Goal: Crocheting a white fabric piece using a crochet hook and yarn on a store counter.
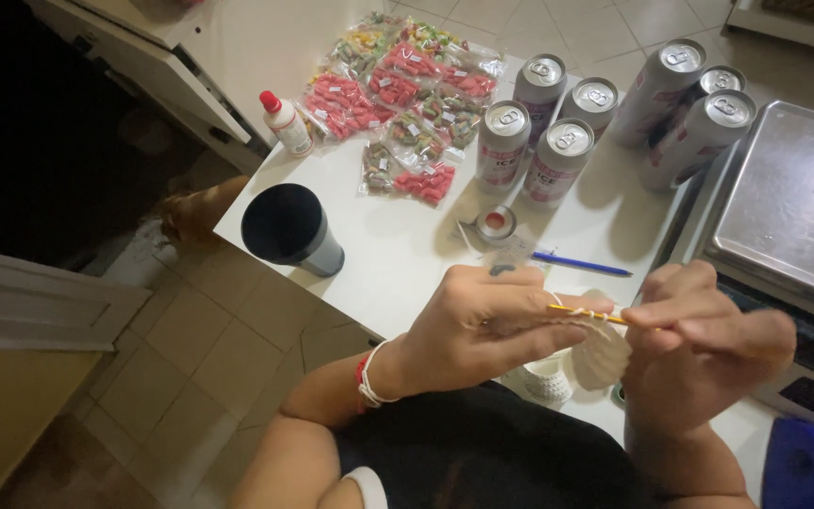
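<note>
Crocheting posture in the head view: both hands meet just in front of the near edge of the white table [398, 254], above the person's dark lap.

Left hand [482, 325]: fingers curled narrow, pinching the upper edge of a cream crochet piece [600, 356]. The piece hangs below and to the right of the fingertips, a ribbed rounded fan shape. A strand of cream yarn loops over the index finger. Red and white bracelets [366, 377] sit on the wrist.

Right hand [699, 335]: fingers closed tight around a yellow crochet hook [588, 313]. The hook's shaft runs leftward from the fingertips and lies across the top edge of the piece, touching the left fingertips.

A second white crochet item [548, 379] lies on the table just below the left hand.

Relative to the table: a black tumbler [289, 228] at its left edge; bags of coloured candy [398, 104] at its far side with a small red-capped white bottle [284, 123] to their left; seven drink cans [558, 155] far right; a tape roll [496, 223] and a blue pen [581, 264] mid-table, near the hands. A metal scale [793, 207] stands off its right side.
</note>
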